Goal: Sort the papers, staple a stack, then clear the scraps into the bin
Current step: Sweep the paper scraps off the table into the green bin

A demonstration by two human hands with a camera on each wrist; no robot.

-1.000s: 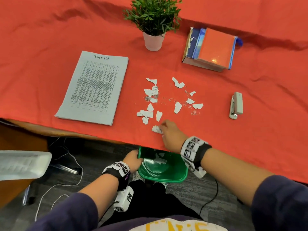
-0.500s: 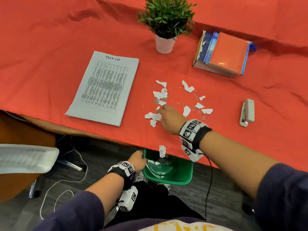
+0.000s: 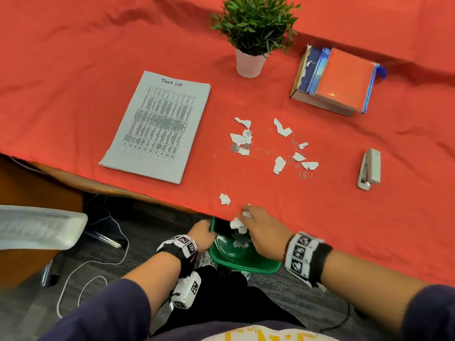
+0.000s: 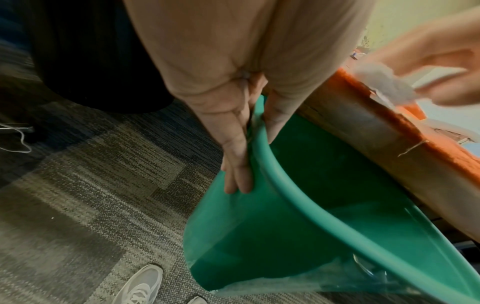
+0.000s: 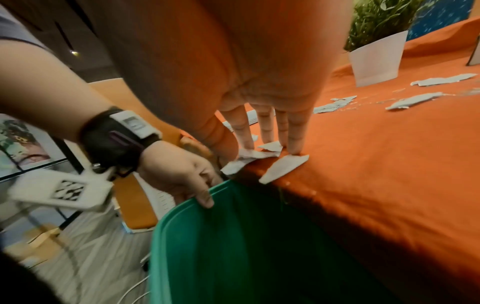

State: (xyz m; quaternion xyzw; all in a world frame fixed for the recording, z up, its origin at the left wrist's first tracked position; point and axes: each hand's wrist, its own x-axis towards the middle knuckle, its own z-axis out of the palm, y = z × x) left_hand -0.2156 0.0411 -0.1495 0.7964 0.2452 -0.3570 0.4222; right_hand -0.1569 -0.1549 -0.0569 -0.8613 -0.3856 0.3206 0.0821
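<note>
My left hand (image 3: pixel 204 233) grips the rim of the green bin (image 3: pixel 246 267) just under the table's front edge, thumb inside and fingers outside (image 4: pixel 237 164). My right hand (image 3: pixel 256 225) lies on the red cloth at that edge, above the bin. Its straight fingers (image 5: pixel 270 133) press on several torn paper scraps (image 5: pixel 283 166), some of which overhang the edge. One scrap (image 3: pixel 224 199) lies just left of that hand. More scraps (image 3: pixel 279 164) and loose staples (image 3: pixel 304 174) are scattered mid-table. The paper stack (image 3: pixel 160 126) lies to the left, the stapler (image 3: pixel 369 168) to the right.
A potted plant (image 3: pixel 251 33) and a pile of books (image 3: pixel 339 80) stand at the back of the table. A chair armrest (image 3: pixel 37 227) and a white cable (image 3: pixel 73 274) are on the left, below the table. Scraps lie inside the bin.
The right hand reached out to the near scraps, then dragged several back to the table edge over the bin. One scrap dropped into the bin. The left hand kept its hold on the bin.
</note>
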